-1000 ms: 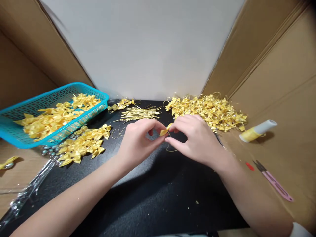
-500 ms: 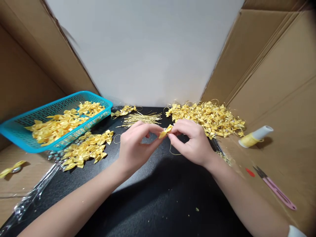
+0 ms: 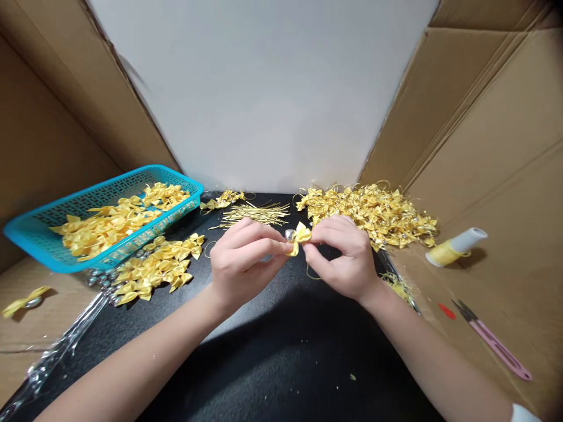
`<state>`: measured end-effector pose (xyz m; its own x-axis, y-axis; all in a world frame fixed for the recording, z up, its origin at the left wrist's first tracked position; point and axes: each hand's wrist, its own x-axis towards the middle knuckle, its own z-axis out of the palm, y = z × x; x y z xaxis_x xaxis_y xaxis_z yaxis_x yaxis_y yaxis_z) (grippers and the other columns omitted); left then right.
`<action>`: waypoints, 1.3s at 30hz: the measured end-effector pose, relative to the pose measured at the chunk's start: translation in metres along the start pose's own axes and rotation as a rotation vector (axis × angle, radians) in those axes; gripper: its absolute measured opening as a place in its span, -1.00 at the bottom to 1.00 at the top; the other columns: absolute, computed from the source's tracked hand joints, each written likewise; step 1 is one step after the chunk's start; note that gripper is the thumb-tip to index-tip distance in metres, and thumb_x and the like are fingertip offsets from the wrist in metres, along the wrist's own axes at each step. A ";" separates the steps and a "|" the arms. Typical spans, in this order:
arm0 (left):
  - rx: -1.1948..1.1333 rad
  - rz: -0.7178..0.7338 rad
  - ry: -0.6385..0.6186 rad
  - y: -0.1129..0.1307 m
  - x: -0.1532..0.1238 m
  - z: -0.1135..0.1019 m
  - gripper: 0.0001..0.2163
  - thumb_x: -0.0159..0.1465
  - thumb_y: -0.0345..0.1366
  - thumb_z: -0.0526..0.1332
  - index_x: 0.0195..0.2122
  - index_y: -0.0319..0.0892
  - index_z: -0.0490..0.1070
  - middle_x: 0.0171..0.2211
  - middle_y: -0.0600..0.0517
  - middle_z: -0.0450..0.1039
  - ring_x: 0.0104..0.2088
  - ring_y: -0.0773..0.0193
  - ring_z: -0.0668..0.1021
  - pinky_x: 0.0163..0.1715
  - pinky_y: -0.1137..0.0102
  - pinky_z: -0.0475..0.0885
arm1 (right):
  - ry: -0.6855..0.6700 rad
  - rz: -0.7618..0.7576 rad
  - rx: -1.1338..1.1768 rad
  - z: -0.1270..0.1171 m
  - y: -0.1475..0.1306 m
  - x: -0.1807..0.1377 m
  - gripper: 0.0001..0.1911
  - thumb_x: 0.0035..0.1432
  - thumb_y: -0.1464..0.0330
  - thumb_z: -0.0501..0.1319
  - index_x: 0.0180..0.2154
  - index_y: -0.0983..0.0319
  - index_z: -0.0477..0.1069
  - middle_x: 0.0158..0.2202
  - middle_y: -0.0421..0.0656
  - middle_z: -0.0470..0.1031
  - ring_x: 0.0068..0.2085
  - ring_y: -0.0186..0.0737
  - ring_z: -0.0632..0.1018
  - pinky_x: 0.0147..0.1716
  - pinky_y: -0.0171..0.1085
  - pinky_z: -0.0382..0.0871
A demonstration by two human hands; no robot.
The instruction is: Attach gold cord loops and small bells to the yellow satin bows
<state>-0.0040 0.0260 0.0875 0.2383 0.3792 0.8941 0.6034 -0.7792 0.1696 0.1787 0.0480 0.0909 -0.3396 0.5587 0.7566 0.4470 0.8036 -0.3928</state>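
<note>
Both my hands meet over the black mat, pinching one small yellow ribbon bow that has a silver bead at its left. My left hand grips it from the left with thumb and fingers closed. My right hand pinches it from the right. A thin gold thread loops down from the bow between the hands.
A teal basket of yellow bows sits at the left, with a loose pile of bows and silver beads below it. Gold wire pieces lie behind the hands, a big bow heap at the right. Thread spool, pink snips and cardboard walls stand right.
The hands have turned the bow so it faces up with its bead showing. The camera view has tilted slightly; the hands stay in the same spot.
</note>
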 end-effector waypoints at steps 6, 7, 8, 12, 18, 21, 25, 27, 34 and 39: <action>0.026 0.029 0.002 0.000 -0.001 0.000 -0.86 0.12 -0.47 0.37 -0.43 -0.12 0.45 -0.48 0.08 0.51 -0.50 0.35 0.47 -0.49 0.40 0.35 | 0.001 0.070 0.187 0.004 -0.001 -0.002 -0.90 0.08 0.44 0.18 -0.46 0.20 0.40 -0.43 -0.20 0.54 -0.35 -0.25 0.50 -0.26 -0.20 0.36; 0.027 0.026 0.007 0.000 0.000 0.000 -0.86 0.12 -0.47 0.37 -0.43 -0.12 0.45 -0.48 0.08 0.50 -0.50 0.36 0.47 -0.49 0.41 0.35 | -0.013 0.112 0.252 0.005 -0.001 -0.003 -0.92 0.10 0.44 0.18 -0.44 0.21 0.41 -0.41 -0.19 0.55 -0.34 -0.26 0.52 -0.26 -0.21 0.38; 0.029 0.024 0.014 0.000 0.000 0.000 -0.86 0.12 -0.47 0.37 -0.43 -0.12 0.45 -0.48 0.08 0.50 -0.50 0.36 0.47 -0.49 0.41 0.35 | -0.039 0.169 0.321 0.007 -0.001 -0.004 -0.92 0.12 0.43 0.17 -0.41 0.21 0.41 -0.41 -0.19 0.55 -0.35 -0.27 0.53 -0.27 -0.23 0.40; 0.055 0.012 0.037 -0.001 0.000 0.000 -0.89 0.14 -0.45 0.35 -0.44 -0.12 0.46 -0.48 0.09 0.51 -0.51 0.37 0.45 -0.49 0.41 0.35 | -0.136 0.404 0.583 0.012 -0.005 -0.007 -0.89 0.23 0.33 0.14 -0.34 0.20 0.38 -0.48 -0.26 0.43 -0.47 -0.36 0.45 -0.43 -0.32 0.37; -0.123 -0.227 0.029 0.002 -0.001 0.003 -0.89 0.13 -0.46 0.34 -0.48 -0.16 0.46 -0.49 0.08 0.48 -0.47 0.37 0.48 -0.48 0.44 0.38 | -0.014 0.478 0.545 0.018 -0.011 -0.012 -0.87 0.19 0.29 0.19 -0.38 0.18 0.43 -0.62 -0.33 0.23 -0.64 -0.45 0.15 -0.69 -0.38 0.02; -0.285 -0.466 -0.055 0.004 0.000 0.005 -0.89 0.12 -0.41 0.35 -0.50 -0.18 0.45 -0.52 0.08 0.47 -0.51 0.38 0.43 -0.53 0.45 0.33 | 0.139 0.353 0.318 0.018 -0.010 -0.014 -0.89 0.11 0.35 0.23 -0.45 0.17 0.49 -0.69 -0.34 0.20 -0.65 -0.44 0.11 -0.68 -0.35 0.01; -0.417 -0.618 -0.126 0.005 0.002 0.005 -0.87 0.12 -0.37 0.35 -0.52 -0.19 0.43 -0.53 0.06 0.46 -0.51 0.37 0.42 -0.54 0.44 0.29 | 0.216 0.162 0.103 0.015 -0.008 -0.013 -0.88 0.04 0.41 0.25 -0.49 0.16 0.54 -0.69 -0.31 0.36 -0.66 -0.44 0.17 -0.64 -0.33 0.13; -0.412 -0.573 -0.116 0.004 0.003 0.003 -0.88 0.13 -0.40 0.34 -0.51 -0.17 0.43 -0.52 0.07 0.45 -0.49 0.36 0.42 -0.51 0.43 0.30 | 0.223 0.127 0.088 0.013 -0.007 -0.012 -0.88 0.03 0.42 0.27 -0.48 0.16 0.56 -0.69 -0.30 0.39 -0.67 -0.43 0.18 -0.64 -0.33 0.15; -0.756 -0.497 -0.204 -0.006 0.000 -0.001 -0.76 0.19 -0.18 0.30 -0.13 -0.09 0.48 -0.13 -0.09 0.44 -0.17 0.18 0.50 -0.27 0.32 0.47 | 0.099 0.237 0.449 0.005 0.000 -0.005 -0.91 -0.01 0.40 0.30 -0.51 0.17 0.57 -0.57 -0.23 0.55 -0.62 -0.40 0.34 -0.63 -0.33 0.19; -1.092 -0.821 -0.396 -0.003 0.003 0.002 -0.75 0.23 -0.21 0.27 -0.08 -0.09 0.46 -0.29 -0.05 0.48 -0.39 0.28 0.52 -0.48 0.42 0.48 | -0.048 0.243 0.621 0.004 0.012 -0.005 -0.92 -0.02 0.34 0.33 -0.52 0.15 0.56 -0.66 -0.29 0.38 -0.62 -0.41 0.26 -0.62 -0.33 0.13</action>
<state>-0.0032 0.0304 0.0889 0.4174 0.8752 0.2445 -0.1645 -0.1918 0.9675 0.1826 0.0562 0.0806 -0.3320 0.7356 0.5905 -0.0395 0.6146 -0.7879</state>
